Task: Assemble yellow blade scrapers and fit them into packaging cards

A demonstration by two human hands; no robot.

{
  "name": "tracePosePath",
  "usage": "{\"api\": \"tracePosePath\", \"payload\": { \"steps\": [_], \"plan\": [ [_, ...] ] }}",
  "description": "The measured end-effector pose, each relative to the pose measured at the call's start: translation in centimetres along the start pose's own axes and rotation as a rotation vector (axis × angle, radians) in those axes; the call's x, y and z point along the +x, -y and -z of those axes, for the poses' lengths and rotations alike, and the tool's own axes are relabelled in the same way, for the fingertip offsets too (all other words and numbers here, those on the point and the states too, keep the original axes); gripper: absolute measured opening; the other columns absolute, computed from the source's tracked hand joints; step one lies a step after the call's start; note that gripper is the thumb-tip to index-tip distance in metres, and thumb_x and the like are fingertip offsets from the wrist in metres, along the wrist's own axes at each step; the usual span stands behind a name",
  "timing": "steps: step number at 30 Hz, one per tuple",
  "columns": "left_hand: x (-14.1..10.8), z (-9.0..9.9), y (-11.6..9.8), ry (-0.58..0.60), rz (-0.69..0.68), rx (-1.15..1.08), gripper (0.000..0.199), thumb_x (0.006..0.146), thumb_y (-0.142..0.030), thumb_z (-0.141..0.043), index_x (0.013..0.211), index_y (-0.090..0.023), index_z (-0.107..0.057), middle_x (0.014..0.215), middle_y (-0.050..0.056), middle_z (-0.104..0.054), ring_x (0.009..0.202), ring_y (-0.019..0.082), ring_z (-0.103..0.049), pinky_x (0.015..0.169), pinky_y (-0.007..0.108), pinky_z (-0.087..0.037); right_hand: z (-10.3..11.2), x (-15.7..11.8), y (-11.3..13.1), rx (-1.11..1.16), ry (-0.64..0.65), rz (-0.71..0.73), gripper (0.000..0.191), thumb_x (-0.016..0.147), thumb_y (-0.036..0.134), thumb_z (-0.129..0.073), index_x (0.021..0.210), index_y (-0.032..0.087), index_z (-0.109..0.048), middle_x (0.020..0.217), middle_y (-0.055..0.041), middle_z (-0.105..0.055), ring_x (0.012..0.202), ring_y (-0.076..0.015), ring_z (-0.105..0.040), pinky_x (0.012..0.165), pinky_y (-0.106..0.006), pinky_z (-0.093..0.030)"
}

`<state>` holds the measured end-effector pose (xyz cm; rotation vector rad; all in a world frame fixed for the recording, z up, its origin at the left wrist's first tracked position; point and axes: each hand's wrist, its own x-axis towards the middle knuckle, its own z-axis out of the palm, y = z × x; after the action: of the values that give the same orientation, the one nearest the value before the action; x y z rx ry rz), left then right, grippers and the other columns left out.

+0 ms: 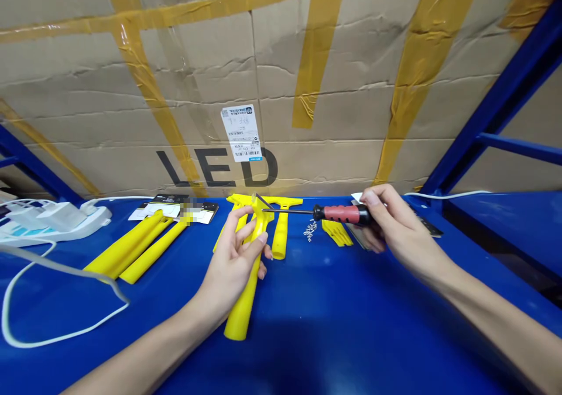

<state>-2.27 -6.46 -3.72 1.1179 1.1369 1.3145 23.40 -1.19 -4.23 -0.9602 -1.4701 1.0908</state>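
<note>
My left hand [237,260] is wrapped round the handle of a yellow scraper [242,310], held tilted with its head up and away from me. A screwdriver [340,212] with a red and black grip is pinched by its end in my right hand [390,222]. Its thin shaft points left, and the tip meets the scraper's head near a metallic edge; whether it sits in a screw is too small to tell. Behind my left hand lie more yellow scrapers [280,237], partly hidden. Small silver screws [311,231] are heaped just below the screwdriver shaft.
Yellow handles [132,246] and black-and-white packages [173,208] lie left on the blue surface [329,319]. A white power strip [57,225] and a looping cable [65,339] are farther left. Small yellow pieces [337,232] lie right. A taped cardboard box [351,90] stands behind, between blue posts.
</note>
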Motion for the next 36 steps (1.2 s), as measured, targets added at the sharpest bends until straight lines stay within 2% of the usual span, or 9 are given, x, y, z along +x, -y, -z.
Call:
{"api": "tracePosePath", "payload": {
  "steps": [3, 8, 13, 18, 22, 24, 28, 33, 36],
  "plan": [
    [0.03, 0.01, -0.02, -0.018, -0.016, -0.001, 0.054, 0.082, -0.03, -0.075, 0.125, -0.028, -0.043, 0.083, -0.004, -0.057, 0.064, 0.011, -0.056, 0.045, 0.017, -0.045, 0.16, -0.13, 0.36, 0.105, 0.146, -0.034, 0.039, 0.09, 0.046, -0.07, 0.115, 0.03, -0.045, 0.069, 0.0059, -0.058, 0.06, -0.0149, -0.057, 0.055, -0.027, -0.044],
    [0.2, 0.2, 0.02, -0.012, -0.016, 0.007, 0.055, 0.083, -0.033, -0.075, 0.127, -0.027, -0.042, 0.084, -0.003, -0.06, 0.063, 0.011, -0.057, 0.044, 0.018, -0.045, -0.14, -0.24, 0.32, -0.028, 0.048, 0.017, 0.029, 0.098, 0.055, -0.055, 0.099, 0.028, -0.045, 0.052, 0.0108, -0.042, 0.04, -0.0093, -0.038, 0.043, -0.023, -0.032],
    [0.34, 0.34, 0.22, -0.031, -0.033, 0.024, 0.058, 0.082, -0.033, -0.075, 0.129, -0.027, -0.042, 0.079, -0.003, -0.06, 0.063, 0.012, -0.056, 0.045, 0.018, -0.045, -0.2, -0.15, 0.26, 0.135, 0.138, -0.025, 0.045, 0.087, 0.047, -0.074, 0.118, 0.03, -0.048, 0.085, 0.0016, -0.063, 0.065, -0.0148, -0.061, 0.055, -0.028, -0.048],
    [0.12, 0.16, 0.46, -0.027, -0.016, 0.02, 0.06, 0.079, -0.038, -0.077, 0.127, -0.025, -0.043, 0.085, -0.001, -0.061, 0.061, 0.012, -0.057, 0.043, 0.019, -0.045, 0.05, 0.05, 0.09, 0.008, 0.008, 0.004, 0.03, 0.097, 0.056, -0.056, 0.096, 0.027, -0.048, 0.051, 0.0098, -0.041, 0.039, -0.0085, -0.034, 0.039, -0.022, -0.031],
    [0.21, 0.17, 0.43, -0.029, -0.046, 0.037, 0.061, 0.079, -0.039, -0.077, 0.129, -0.025, -0.043, 0.079, -0.002, -0.059, 0.062, 0.013, -0.057, 0.043, 0.018, -0.045, 0.41, 0.14, 0.36, 0.119, 0.105, -0.054, 0.04, 0.088, 0.051, -0.07, 0.116, 0.03, -0.05, 0.089, -0.0011, -0.065, 0.063, -0.0152, -0.061, 0.052, -0.028, -0.047],
    [0.23, 0.14, 0.42, -0.028, -0.048, 0.037, 0.061, 0.079, -0.038, -0.077, 0.128, -0.025, -0.043, 0.079, -0.003, -0.059, 0.061, 0.012, -0.057, 0.043, 0.018, -0.045, 0.49, 0.15, 0.38, 0.125, 0.152, -0.037, 0.041, 0.087, 0.048, -0.073, 0.114, 0.029, -0.051, 0.078, 0.002, -0.061, 0.059, -0.0137, -0.057, 0.05, -0.026, -0.044],
    [0.09, 0.07, 0.51, -0.013, -0.03, 0.038, 0.057, 0.079, -0.039, -0.076, 0.123, -0.024, -0.044, 0.081, -0.003, -0.06, 0.057, 0.01, -0.055, 0.043, 0.019, -0.045, 0.43, 0.11, 0.26, -0.036, 0.031, 0.01, 0.032, 0.098, 0.058, -0.053, 0.098, 0.026, -0.051, 0.049, 0.0101, -0.04, 0.036, -0.0084, -0.034, 0.038, -0.022, -0.029],
    [0.22, 0.27, 0.4, -0.018, -0.063, 0.052, 0.053, 0.08, -0.038, -0.076, 0.119, -0.023, -0.044, 0.077, -0.003, -0.06, 0.061, 0.012, -0.056, 0.043, 0.018, -0.044, 0.61, -0.06, 0.69, 0.09, 0.173, -0.044, 0.038, 0.089, 0.048, -0.07, 0.116, 0.028, -0.052, 0.084, -0.0005, -0.065, 0.065, -0.0156, -0.062, 0.055, -0.028, -0.048],
    [0.25, 0.22, 0.43, -0.011, -0.065, 0.052, 0.054, 0.079, -0.039, -0.076, 0.118, -0.023, -0.044, 0.079, -0.002, -0.06, 0.061, 0.012, -0.057, 0.043, 0.018, -0.044, 0.56, 0.04, 0.61, 0.046, 0.149, 0.009, 0.031, 0.093, 0.05, -0.065, 0.106, 0.027, -0.051, 0.059, 0.0066, -0.053, 0.047, -0.0114, -0.049, 0.046, -0.024, -0.038]
  ]
}}
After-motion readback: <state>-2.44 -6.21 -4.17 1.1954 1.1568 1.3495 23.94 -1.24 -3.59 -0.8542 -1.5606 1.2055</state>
